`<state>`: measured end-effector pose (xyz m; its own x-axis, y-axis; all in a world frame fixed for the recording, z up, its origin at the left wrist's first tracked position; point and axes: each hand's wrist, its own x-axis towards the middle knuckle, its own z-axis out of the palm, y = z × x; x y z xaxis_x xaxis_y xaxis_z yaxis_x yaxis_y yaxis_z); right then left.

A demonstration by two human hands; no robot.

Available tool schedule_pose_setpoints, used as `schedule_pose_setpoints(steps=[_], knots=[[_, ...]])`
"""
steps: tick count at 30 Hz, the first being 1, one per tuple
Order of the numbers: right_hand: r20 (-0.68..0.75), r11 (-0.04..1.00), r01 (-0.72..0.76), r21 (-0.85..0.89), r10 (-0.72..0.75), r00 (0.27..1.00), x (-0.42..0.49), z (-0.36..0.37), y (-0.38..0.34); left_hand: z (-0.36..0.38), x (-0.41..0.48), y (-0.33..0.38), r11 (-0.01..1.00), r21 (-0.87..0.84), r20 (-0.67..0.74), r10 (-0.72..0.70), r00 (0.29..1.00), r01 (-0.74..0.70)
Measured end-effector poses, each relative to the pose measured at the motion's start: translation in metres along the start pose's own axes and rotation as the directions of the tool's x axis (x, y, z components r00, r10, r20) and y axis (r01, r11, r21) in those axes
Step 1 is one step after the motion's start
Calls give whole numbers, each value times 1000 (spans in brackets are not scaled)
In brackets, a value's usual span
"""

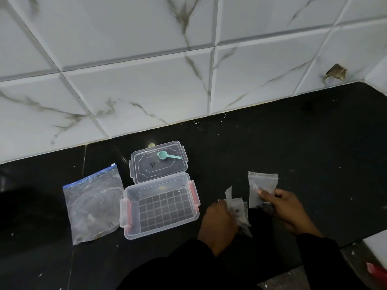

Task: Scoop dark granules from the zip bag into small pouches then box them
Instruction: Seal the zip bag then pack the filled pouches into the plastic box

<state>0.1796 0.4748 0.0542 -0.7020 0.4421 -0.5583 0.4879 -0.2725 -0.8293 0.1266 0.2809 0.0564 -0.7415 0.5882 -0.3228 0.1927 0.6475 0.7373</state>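
Zip bag (94, 206): I see dark granules (90, 233) inside, 9 o'clock of box (146, 233)
Lid (146, 170): teal scoop (166, 155)
Left hand (217, 222): grips bunched pouches (236, 208)
Right hand (287, 208): pinches one pouch (261, 183)

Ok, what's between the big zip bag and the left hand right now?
In the head view, only the open clear box stands between the zip bag and the left hand, which grips small pouches.

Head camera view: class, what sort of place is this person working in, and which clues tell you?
Probably a home kitchen counter: a glossy black stone worktop, white marble-look wall tiles rising behind it, and a clear plastic storage box with a teal scoop resting on its lid.
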Motion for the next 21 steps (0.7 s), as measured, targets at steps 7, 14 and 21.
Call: schedule_pose_setpoints(steps=[7, 14, 21], knots=[[33, 992, 69, 105, -73, 997, -16, 25, -30, -61, -37, 7, 977, -194, -316, 22, 949, -87], [207, 991, 124, 47, -131, 970, -29, 88, -52, -137, -69, -41, 817, -571, -499, -267, 824, -81], [478, 904, 331, -272, -172, 862, -34, 160, -49, -159, -69, -91, 548, -833, -271, -513, 815, 68]])
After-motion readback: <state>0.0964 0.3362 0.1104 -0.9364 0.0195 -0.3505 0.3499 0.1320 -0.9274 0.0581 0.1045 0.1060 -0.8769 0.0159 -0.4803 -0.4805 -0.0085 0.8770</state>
